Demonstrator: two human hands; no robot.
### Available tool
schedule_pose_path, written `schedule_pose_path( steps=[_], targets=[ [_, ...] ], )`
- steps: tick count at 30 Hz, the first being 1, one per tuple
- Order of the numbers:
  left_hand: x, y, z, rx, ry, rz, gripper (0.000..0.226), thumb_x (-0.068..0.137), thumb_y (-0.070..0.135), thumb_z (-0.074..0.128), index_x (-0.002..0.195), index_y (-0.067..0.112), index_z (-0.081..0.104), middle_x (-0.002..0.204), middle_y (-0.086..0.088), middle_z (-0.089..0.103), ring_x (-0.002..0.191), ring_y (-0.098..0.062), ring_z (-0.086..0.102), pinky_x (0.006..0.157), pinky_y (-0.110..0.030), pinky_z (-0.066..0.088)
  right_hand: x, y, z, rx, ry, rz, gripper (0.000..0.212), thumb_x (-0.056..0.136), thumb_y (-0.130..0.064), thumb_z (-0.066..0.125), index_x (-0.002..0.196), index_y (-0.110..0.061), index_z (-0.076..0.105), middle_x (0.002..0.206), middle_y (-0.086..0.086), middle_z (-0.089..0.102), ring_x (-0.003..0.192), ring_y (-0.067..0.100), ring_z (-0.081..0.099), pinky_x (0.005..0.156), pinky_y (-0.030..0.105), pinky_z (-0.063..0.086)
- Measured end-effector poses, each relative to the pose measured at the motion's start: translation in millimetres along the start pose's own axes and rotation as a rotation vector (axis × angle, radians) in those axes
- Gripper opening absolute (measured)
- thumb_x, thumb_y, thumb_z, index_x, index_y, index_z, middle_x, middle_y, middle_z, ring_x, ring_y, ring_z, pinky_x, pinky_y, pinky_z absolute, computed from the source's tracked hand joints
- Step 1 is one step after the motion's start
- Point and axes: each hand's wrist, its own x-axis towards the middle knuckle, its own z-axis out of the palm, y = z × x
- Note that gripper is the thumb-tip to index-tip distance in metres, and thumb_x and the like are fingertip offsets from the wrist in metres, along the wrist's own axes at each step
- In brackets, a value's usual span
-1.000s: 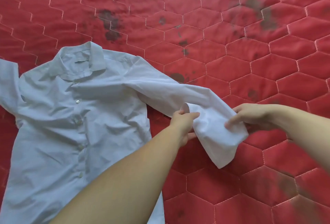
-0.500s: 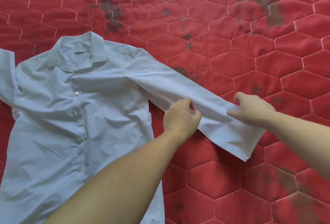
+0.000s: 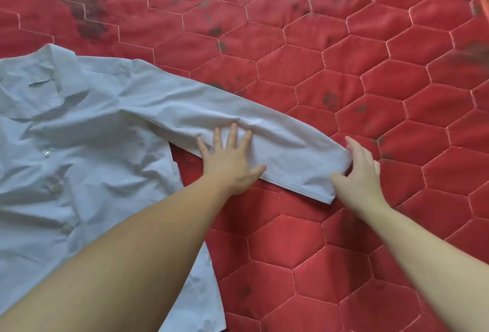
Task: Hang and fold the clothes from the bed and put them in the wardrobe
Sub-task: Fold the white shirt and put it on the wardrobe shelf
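While the pale blue button-up cotton shirt (image 3: 79,162) lies face up on the red hexagon-quilted bed cover (image 3: 344,67), I press my left hand (image 3: 230,162) flat, fingers spread, on its outstretched sleeve (image 3: 264,130), and my right hand (image 3: 360,173) touches the cuff end, fingers straight and relaxed.

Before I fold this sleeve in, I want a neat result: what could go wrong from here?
1. The sleeve still shows creases beside the left hand, which presses it flat with spread fingers; folding now may set them in.
2. The right hand touches only the cuff end, so the sleeve could twist when lifted.
3. The shirt body is rumpled near the buttons, so the fold may come out uneven.
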Motion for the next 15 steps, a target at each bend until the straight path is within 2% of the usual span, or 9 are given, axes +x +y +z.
schedule_pose_path(
  steps=[1,3,4,5,7,9,11,13,15],
  targets=[
    [1,4,0,0.004,0.002,-0.014,0.088,0.085,0.075,0.034,0.153,0.036,-0.005,0.162,0.001,-0.019,0.148,-0.036,-0.015,0.111,-0.067,-0.011,7,0,-3,-0.129,-0.114,-0.042,0.066,0.068,-0.028,0.052,0.134,-0.028,0.050,0.143,-0.001,0.040,0.130,0.028,0.032,0.108,0.041,0.027],
    [3,11,0,0.014,-0.007,-0.034,0.092,0.083,0.075,0.038,0.154,0.034,-0.005,0.162,-0.004,-0.018,0.147,-0.040,-0.014,0.112,-0.065,-0.011,18,-9,-13,-0.268,-0.249,-0.146,0.025,0.070,-0.028,0.062,0.093,-0.037,0.061,0.138,-0.008,0.047,0.130,0.023,0.036,0.103,0.039,0.028],
    [4,12,0,0.024,-0.012,-0.039,0.094,0.083,0.074,0.040,0.154,0.033,-0.004,0.162,-0.005,-0.018,0.147,-0.041,-0.014,0.113,-0.064,-0.010,22,-15,-21,-0.259,-0.283,-0.207,0.012,0.070,-0.028,0.064,0.077,-0.036,0.059,0.131,-0.010,0.055,0.126,0.020,0.043,0.099,0.037,0.031],
    [4,13,-1,0.028,-0.018,-0.040,0.095,0.083,0.073,0.042,0.154,0.032,-0.004,0.162,-0.006,-0.018,0.147,-0.042,-0.014,0.114,-0.063,-0.008,26,-18,-28,-0.216,-0.315,-0.250,0.011,0.070,-0.025,0.066,0.068,-0.033,0.059,0.121,-0.010,0.063,0.119,0.019,0.052,0.097,0.036,0.035],
    [4,13,-1,0.003,-0.027,-0.039,0.095,0.083,0.070,0.046,0.154,0.032,-0.005,0.162,-0.006,-0.019,0.146,-0.042,-0.015,0.117,-0.059,-0.004,30,-17,-43,-0.162,-0.348,-0.273,0.012,0.072,-0.022,0.069,0.062,-0.024,0.062,0.105,0.000,0.072,0.107,0.021,0.061,0.093,0.038,0.045],
    [4,12,-1,-0.033,-0.035,-0.034,0.095,0.084,0.067,0.048,0.154,0.033,-0.007,0.161,-0.006,-0.021,0.146,-0.042,-0.017,0.118,-0.057,-0.001,34,-17,-54,-0.054,-0.393,-0.271,0.023,0.075,-0.036,0.070,0.061,-0.018,0.063,0.088,0.003,0.073,0.087,0.017,0.066,0.081,0.038,0.049],
    [4,12,-2,-0.041,-0.032,-0.028,0.094,0.086,0.064,0.048,0.154,0.033,-0.008,0.161,-0.006,-0.021,0.146,-0.042,-0.017,0.118,-0.056,0.001,36,-21,-61,0.006,-0.450,-0.285,0.042,0.079,-0.050,0.066,0.066,-0.011,0.064,0.067,0.003,0.062,0.061,0.010,0.051,0.064,0.036,0.044],
    [4,11,-3,-0.035,-0.044,-0.022,0.091,0.088,0.061,0.047,0.154,0.032,-0.007,0.161,-0.006,-0.022,0.146,-0.042,-0.017,0.119,-0.056,0.001,35,-25,-62,-0.125,-0.492,-0.297,0.043,0.082,-0.052,0.067,0.068,-0.012,0.062,0.058,-0.007,0.050,0.055,0.008,0.042,0.057,0.031,0.037],
    [4,8,-6,-0.045,-0.054,-0.010,0.086,0.089,0.056,0.048,0.154,0.032,-0.003,0.162,-0.005,-0.019,0.147,-0.040,-0.015,0.119,-0.055,0.003,37,-24,-58,-0.294,-0.545,-0.264,0.028,0.079,-0.048,0.072,0.072,-0.021,0.064,0.064,-0.011,0.059,0.058,0.008,0.051,0.055,0.026,0.038]
  ],
)
